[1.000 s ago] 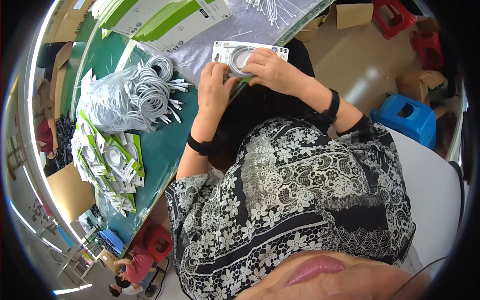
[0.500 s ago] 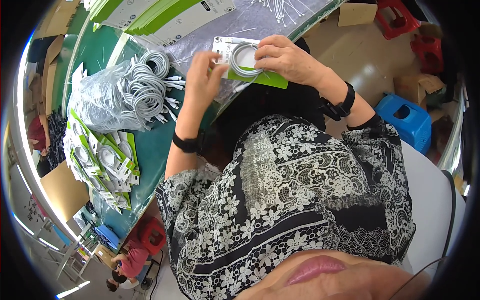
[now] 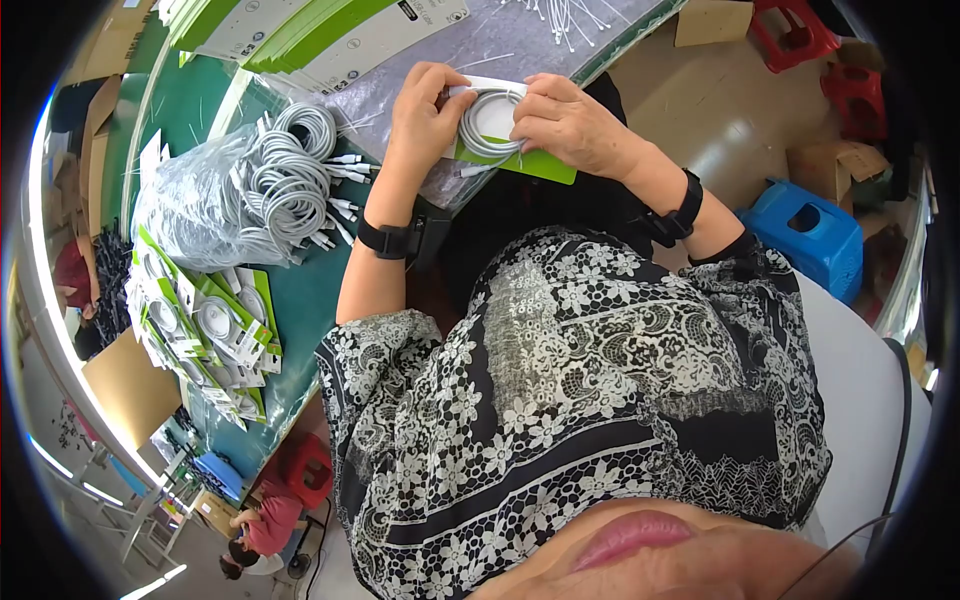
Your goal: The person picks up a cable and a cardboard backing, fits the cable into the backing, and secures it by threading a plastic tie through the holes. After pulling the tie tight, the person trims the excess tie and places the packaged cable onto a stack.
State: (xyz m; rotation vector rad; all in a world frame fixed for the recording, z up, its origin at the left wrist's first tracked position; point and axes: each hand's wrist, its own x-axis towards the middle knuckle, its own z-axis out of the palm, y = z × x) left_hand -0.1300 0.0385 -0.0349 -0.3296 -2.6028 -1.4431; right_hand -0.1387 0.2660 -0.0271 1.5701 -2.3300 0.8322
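Note:
My left hand (image 3: 428,110) and my right hand (image 3: 566,122) both hold a white and green packaging card (image 3: 520,160) with a coiled white cable (image 3: 487,122) lying on it. The left fingers pinch the card's upper left edge. The right fingers press on the coil's right side. The card sits above the near edge of the green table (image 3: 300,290), over my lap. Both wrists wear black bands.
A clear bag of coiled white cables (image 3: 250,195) lies to the left on the table. Below it is a pile of packed cards with cables (image 3: 205,335). Flat white and green cards (image 3: 320,35) are stacked at the back. A blue stool (image 3: 808,232) stands on the right.
The card with the cable has shifted closer to me and a little right, and its green lower edge now shows more. Both hands stayed on it.

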